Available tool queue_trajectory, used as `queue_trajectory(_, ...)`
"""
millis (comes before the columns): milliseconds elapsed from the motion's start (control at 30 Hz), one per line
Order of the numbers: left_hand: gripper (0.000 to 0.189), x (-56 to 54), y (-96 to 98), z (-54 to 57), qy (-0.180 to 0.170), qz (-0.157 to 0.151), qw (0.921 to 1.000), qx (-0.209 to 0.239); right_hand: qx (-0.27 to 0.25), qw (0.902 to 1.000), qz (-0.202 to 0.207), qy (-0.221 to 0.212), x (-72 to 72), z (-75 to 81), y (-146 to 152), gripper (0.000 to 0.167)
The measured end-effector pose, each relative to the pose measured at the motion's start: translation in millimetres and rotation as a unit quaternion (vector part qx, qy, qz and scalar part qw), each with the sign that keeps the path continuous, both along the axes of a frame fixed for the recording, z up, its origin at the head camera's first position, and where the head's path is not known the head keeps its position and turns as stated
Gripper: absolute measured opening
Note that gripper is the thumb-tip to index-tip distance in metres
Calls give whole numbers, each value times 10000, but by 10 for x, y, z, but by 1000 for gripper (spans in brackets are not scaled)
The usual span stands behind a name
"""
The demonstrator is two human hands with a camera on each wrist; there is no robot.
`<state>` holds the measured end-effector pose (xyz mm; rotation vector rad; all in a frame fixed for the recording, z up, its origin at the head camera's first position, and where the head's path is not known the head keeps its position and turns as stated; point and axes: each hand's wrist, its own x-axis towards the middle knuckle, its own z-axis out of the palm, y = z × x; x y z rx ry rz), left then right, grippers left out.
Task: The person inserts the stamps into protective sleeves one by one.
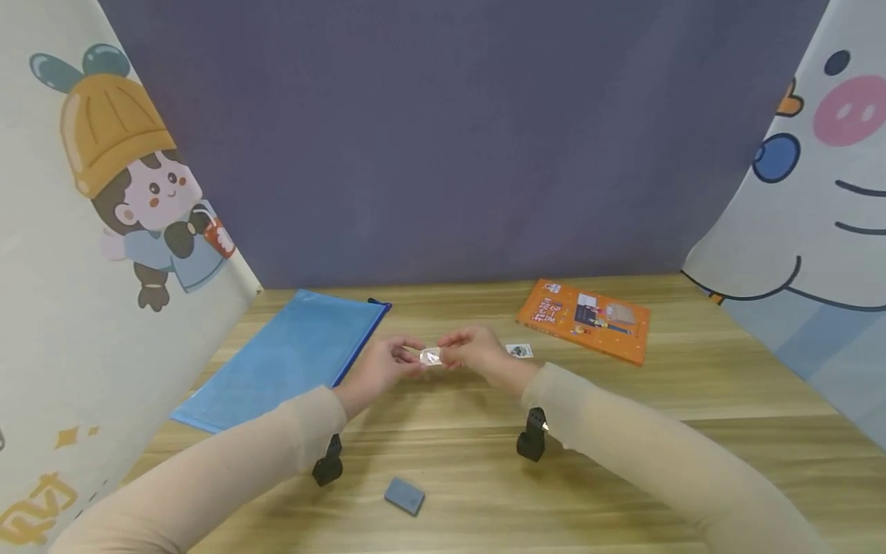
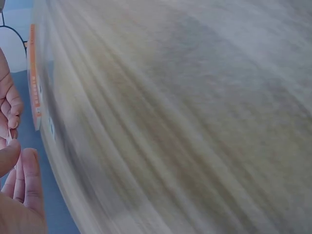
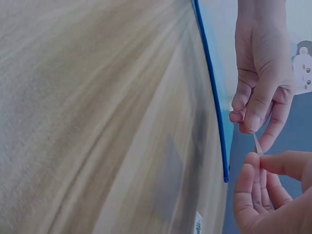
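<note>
Both hands meet over the middle of the table, with a small shiny clear rectangle [image 1: 431, 356] between them. My left hand [image 1: 389, 363] pinches its left end between thumb and fingers. Its right end is in the fingertips of my right hand [image 1: 479, 355]. Seen from the right wrist, the thin piece [image 3: 258, 145] appears edge-on, bridging the two hands' fingertips. Just right of the right hand lies a small white card [image 1: 519, 351] with a dark printed picture, flat on the table.
A blue zip folder [image 1: 277, 358] lies at the left, its dark blue edge near the left hand. An orange illustrated booklet [image 1: 588, 319] lies back right. Nearer the front is a small grey-blue block [image 1: 404, 496]. A dark curtain [image 1: 471, 146] hangs behind the wooden table [image 1: 477, 492].
</note>
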<state>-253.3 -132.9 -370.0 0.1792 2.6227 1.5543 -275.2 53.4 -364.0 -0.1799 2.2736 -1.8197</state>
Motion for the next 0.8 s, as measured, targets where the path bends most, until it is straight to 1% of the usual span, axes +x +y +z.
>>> queue_trajectory(100,30,11,-16,-43,-6,-31,9999,-116,138,9999,61,-51,16,-22,-28,29)
queue_trajectory(200,28,21,-28,-72,73,-22,9996,-289,254,9995,88,-135,33,-39,-62,30)
queue_trajectory(333,28,33,-42,-109,102,-14,9990,-438,411,9989,151,-147,44,-94,-104,27)
queue_trajectory(433,28,24,-53,-152,89,-18,9981,-611,551,9983,188,-100,37,-153,-131,26)
queue_trajectory(567,27,-1,-67,-202,108,-36,9963,-846,841,9963,177,-69,25,-204,-166,28)
queue_trajectory(667,26,-6,-76,-214,129,-60,9960,-881,1064,9941,191,-50,21,-213,-189,30)
queue_trajectory(800,25,3,-92,-218,218,-88,9943,-1036,1176,9927,260,-42,20,-223,-212,28)
